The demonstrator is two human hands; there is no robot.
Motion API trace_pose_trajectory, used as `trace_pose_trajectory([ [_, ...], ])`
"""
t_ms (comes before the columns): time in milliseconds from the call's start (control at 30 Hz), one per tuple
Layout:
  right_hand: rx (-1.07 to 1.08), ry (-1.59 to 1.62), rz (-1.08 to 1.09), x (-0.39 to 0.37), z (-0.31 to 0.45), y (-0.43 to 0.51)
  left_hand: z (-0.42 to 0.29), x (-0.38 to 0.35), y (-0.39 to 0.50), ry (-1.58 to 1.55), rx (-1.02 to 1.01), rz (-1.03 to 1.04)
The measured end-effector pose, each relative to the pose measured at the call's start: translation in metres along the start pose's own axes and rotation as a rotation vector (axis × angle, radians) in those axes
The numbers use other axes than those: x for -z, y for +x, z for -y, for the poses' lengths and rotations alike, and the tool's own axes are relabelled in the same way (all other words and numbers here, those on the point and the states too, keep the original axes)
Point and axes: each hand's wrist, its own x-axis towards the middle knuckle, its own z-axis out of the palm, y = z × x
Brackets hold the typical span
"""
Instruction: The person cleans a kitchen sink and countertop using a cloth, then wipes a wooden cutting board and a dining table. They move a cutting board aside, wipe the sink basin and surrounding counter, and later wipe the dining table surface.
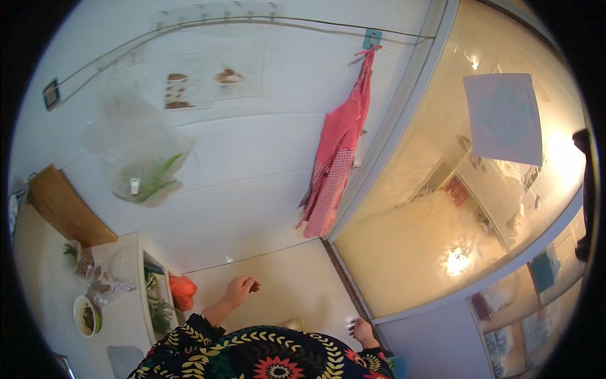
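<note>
My left hand point(240, 291) hangs over the pale floor with its fingers loosely curled, and nothing shows in it. Nearest to it is an orange-red plastic bag point(182, 292) beside the cabinet's side shelves. On the other side of my body, my right hand point(363, 332) is held low near the sliding door's dark threshold point(348, 279). Its fingers are bent and a little apart, and no object is seen in them. Between the hands, the tip of a light shoe point(295, 324) shows below my dark patterned top point(279, 353).
On the left counter point(122, 258) stand a bowl with dark contents point(87, 316), clear plastic bags point(105, 286) and a wooden board point(71, 206). A pink apron point(338, 156) and a plastic bag with green stalks point(151, 177) hang on the wall. A frosted glass door point(402, 265) stands right.
</note>
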Motion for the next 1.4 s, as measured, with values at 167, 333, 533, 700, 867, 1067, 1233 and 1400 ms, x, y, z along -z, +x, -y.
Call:
trace_pose_trajectory([
  [167,0.134,-0.264,-0.030,0.073,0.069,0.116,-0.041,-0.055,0.106,0.010,0.013,0.096],
  [333,0.427,-0.542,-0.245,0.156,0.199,0.210,-0.079,-0.090,0.202,0.041,-0.016,0.203],
  [533,0.667,-0.741,-0.439,0.214,0.362,0.292,-0.138,-0.130,0.321,0.172,-0.119,0.338],
  [700,0.816,-1.040,-0.581,0.243,0.457,0.356,-0.188,-0.161,0.423,0.051,-0.114,0.545],
  [867,0.849,-1.450,-0.680,0.279,0.521,0.414,-0.214,-0.186,0.508,0.102,-0.195,0.684],
  [1067,0.675,-1.769,-0.540,0.295,0.550,0.436,-0.208,-0.199,0.562,0.116,-0.324,0.627],
  [1233,0.523,-2.046,-0.604,0.293,0.552,0.439,-0.195,-0.225,0.589,0.044,-0.241,0.619],
  [1400,0.665,-2.089,-0.628,0.275,0.557,0.449,-0.184,-0.220,0.595,-0.026,-0.179,0.626],
])
